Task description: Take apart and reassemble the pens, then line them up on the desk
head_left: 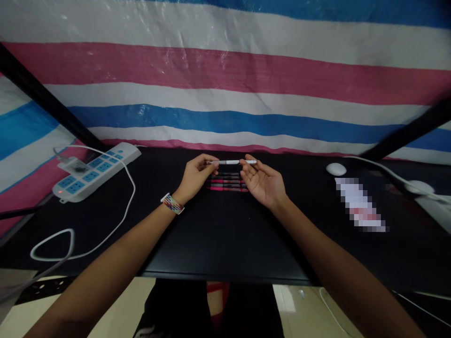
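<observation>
A white pen (230, 162) with a grey section lies level between my two hands, near the back of the black table (225, 234). My left hand (197, 174) is closed on its left end, thumb and fingers pinching it. At the other end, my right hand (264, 182) has its palm turned up, and the pen's white tip rests between its thumb and fingers. Just below the white pen, several dark and pink-red pens (227, 182) lie side by side in a stack of rows. Their ends are partly hidden by my hands.
On the left stands a white power strip (97, 172) with a plugged-in adapter and a looping white cable (131, 197). To the right are a white mouse (336, 169), a blurred-out sheet (361, 206) and another cable. Striped sheeting (225, 70) hangs behind the table.
</observation>
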`<state>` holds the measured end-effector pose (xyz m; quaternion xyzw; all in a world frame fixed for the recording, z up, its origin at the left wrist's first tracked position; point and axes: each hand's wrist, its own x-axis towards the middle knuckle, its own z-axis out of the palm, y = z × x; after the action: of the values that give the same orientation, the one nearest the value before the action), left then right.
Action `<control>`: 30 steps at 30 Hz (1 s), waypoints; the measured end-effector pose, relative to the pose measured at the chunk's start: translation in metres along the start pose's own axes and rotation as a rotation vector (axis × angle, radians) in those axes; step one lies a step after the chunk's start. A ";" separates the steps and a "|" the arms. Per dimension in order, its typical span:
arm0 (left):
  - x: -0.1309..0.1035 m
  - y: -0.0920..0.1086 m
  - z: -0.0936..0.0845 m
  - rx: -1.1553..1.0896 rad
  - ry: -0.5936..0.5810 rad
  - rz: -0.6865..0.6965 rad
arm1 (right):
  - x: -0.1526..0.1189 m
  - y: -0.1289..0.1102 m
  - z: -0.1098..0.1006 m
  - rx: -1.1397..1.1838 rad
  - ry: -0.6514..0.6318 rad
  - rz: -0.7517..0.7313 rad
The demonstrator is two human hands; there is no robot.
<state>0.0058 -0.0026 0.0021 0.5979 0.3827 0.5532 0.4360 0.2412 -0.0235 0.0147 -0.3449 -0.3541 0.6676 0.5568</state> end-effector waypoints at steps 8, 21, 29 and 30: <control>0.000 -0.002 0.000 0.002 -0.006 0.003 | -0.002 -0.002 0.005 0.155 -0.005 0.059; -0.001 0.000 0.000 0.022 -0.019 0.000 | 0.000 -0.003 -0.001 -0.123 -0.004 -0.026; -0.002 0.000 0.001 0.024 -0.020 0.025 | 0.002 -0.001 -0.001 -0.017 0.030 0.001; -0.002 0.000 0.001 0.023 -0.025 0.023 | 0.002 -0.001 -0.001 0.015 0.029 0.008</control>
<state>0.0067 -0.0047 0.0018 0.6140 0.3766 0.5463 0.4275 0.2425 -0.0217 0.0147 -0.3519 -0.3394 0.6674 0.5617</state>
